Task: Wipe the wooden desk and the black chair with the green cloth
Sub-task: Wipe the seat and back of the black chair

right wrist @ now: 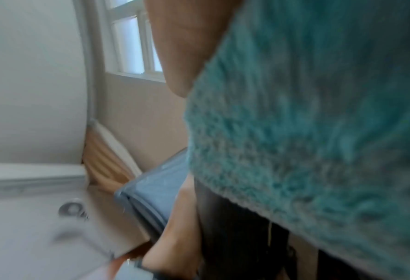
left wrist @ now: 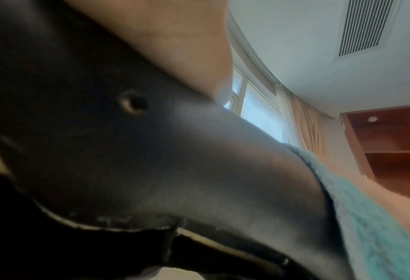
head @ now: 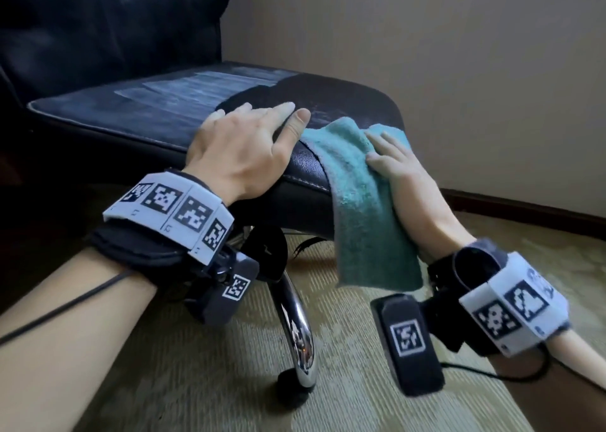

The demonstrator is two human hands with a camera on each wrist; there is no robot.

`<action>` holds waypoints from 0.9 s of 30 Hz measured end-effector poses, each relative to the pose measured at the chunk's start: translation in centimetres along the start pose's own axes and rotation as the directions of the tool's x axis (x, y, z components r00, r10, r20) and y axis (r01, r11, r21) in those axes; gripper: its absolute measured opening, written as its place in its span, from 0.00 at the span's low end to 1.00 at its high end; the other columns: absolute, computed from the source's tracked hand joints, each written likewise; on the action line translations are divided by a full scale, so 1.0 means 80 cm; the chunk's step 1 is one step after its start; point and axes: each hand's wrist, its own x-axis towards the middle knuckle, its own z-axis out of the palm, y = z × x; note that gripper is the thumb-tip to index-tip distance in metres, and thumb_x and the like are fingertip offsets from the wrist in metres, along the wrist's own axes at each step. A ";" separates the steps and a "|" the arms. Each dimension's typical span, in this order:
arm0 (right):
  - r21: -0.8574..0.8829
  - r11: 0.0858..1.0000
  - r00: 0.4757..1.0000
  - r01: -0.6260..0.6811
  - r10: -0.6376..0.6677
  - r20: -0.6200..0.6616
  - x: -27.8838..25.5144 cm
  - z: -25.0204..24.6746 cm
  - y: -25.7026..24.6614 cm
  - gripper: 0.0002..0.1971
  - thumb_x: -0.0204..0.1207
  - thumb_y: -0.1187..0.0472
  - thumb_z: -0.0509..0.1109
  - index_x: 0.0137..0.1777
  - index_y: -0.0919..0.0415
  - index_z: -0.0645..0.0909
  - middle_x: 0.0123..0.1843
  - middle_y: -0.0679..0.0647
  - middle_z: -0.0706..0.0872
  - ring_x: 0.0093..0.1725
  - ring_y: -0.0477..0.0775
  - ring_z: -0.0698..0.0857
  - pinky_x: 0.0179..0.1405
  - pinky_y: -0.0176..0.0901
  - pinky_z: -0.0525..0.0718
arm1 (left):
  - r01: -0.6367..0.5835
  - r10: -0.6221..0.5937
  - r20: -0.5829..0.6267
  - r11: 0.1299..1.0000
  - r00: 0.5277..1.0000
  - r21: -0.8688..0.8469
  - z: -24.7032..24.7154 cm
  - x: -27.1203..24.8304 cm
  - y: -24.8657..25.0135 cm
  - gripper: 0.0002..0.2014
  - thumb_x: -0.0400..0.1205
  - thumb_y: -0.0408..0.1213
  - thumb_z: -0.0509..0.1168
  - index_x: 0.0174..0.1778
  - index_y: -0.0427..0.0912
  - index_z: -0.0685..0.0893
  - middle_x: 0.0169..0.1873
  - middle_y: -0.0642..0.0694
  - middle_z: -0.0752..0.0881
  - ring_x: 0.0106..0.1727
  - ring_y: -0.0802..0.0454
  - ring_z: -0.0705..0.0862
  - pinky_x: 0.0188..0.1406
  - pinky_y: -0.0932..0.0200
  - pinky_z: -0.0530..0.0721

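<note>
The black chair's seat [head: 147,106] is worn, with pale streaks across its top. My left hand [head: 259,129] lies flat on the seat's front part, fingers straight, holding nothing. The green cloth [head: 357,202] hangs over the seat's front right corner. My right hand [head: 396,172] presses the cloth against the seat's front edge with straight fingers, and a fold of cloth hides the fingertips. The left wrist view shows my palm [left wrist: 175,37] on the seat's dark edge [left wrist: 151,151] and the cloth [left wrist: 366,217] at the right. The cloth [right wrist: 306,113] fills the right wrist view.
The chair's backrest [head: 108,21] rises at the upper left. A chrome leg [head: 295,326] with a castor curves down under the seat onto the beige carpet [head: 196,382]. A wall [head: 459,70] and dark baseboard [head: 524,208] stand close behind. A red-brown wooden shelf unit [left wrist: 390,142] stands farther off.
</note>
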 end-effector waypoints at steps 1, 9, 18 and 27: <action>-0.045 0.999 1.000 0.025 -0.026 -0.007 -0.008 0.003 -0.002 0.26 0.79 0.43 0.58 0.78 0.39 0.71 0.84 0.36 0.62 0.84 0.41 0.54 0.85 0.53 0.48 | -0.006 0.006 0.002 1.000 1.000 0.005 -0.001 0.000 -0.001 0.30 0.85 0.63 0.35 0.80 0.59 0.64 0.79 0.56 0.69 0.82 0.47 0.62 0.80 0.46 0.56; 0.088 0.993 0.997 0.074 -0.073 -0.005 -0.007 -0.005 0.009 0.23 0.74 0.44 0.62 0.70 0.37 0.80 0.80 0.35 0.69 0.80 0.34 0.61 0.84 0.50 0.53 | -0.007 0.007 -0.002 0.999 1.000 0.047 -0.011 -0.008 0.010 0.27 0.86 0.59 0.34 0.42 0.48 0.74 0.40 0.52 0.75 0.64 0.42 0.76 0.54 0.50 0.64; 0.208 0.961 0.940 -0.181 0.231 -0.250 -0.031 -0.001 0.025 0.29 0.74 0.36 0.60 0.77 0.38 0.71 0.77 0.37 0.73 0.76 0.45 0.72 0.79 0.47 0.62 | 0.020 -0.016 -0.028 0.992 0.999 0.121 0.016 0.006 0.045 0.36 0.85 0.61 0.31 0.49 0.44 0.81 0.57 0.40 0.84 0.65 0.37 0.77 0.70 0.42 0.67; -0.330 0.927 0.949 -0.180 0.075 -0.307 0.008 -0.023 0.010 0.21 0.85 0.52 0.49 0.72 0.46 0.76 0.75 0.46 0.77 0.71 0.59 0.74 0.61 0.45 0.67 | 0.018 -0.007 -0.057 0.982 0.998 0.188 0.035 0.024 0.061 0.38 0.84 0.61 0.30 0.47 0.46 0.84 0.53 0.43 0.87 0.61 0.38 0.80 0.62 0.43 0.71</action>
